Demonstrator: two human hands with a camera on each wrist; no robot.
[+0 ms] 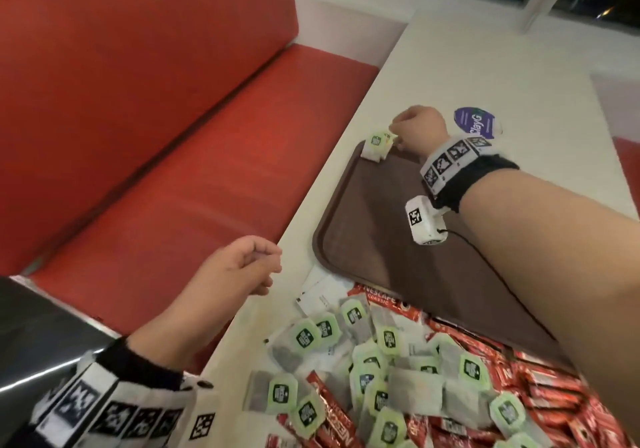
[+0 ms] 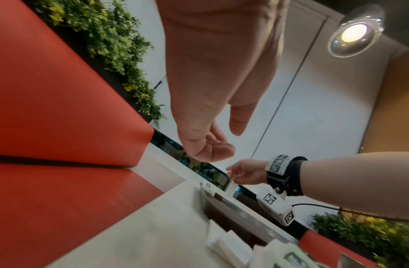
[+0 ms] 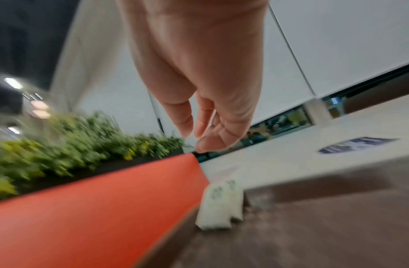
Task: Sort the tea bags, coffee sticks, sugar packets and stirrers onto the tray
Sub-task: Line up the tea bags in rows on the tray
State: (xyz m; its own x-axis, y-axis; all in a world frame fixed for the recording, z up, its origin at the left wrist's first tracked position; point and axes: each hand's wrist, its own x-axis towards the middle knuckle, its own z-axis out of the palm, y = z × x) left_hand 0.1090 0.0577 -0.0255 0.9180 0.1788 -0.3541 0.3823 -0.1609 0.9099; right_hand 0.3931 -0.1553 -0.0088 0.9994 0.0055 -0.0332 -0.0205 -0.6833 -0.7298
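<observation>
The tea-bag step of the sorting is in hand. Two tea bags [image 1: 376, 145] with green tags are seen lying side by side in the far left corner of the brown tray [image 1: 388, 239], partly over its rim. The right hand [image 1: 417, 128] is held just above and beside them; in the right wrist view its fingers [image 3: 186, 119] are apart and relaxed, nothing is held between them, and a gap is seen between the fingertips and the bags, so the bags are judged to be released, though that view is blurred and light contact cannot be wholly ruled out. The left hand [image 1: 239, 264] is held over the bench [image 1: 485, 66] edge, beside the near left corner of the tray, its fingers loosely curled and nothing gripped.

The unsorted pile is spread on the bench at the near end of the tray: more green-tagged tea bags [image 1: 381, 371], red Nescafe coffee sticks [image 1: 540, 392] partly beneath them, and white packets [image 1: 320, 297] just beside the tray rim, probably sugar. No stirrers can be made out. A round purple sticker [image 1: 476, 122] is seen on the bench beyond the tray.

The next move calls for a return to the pile, where single tea bags must be pinched free of the overlapping sticks and laid next to the two already placed.
</observation>
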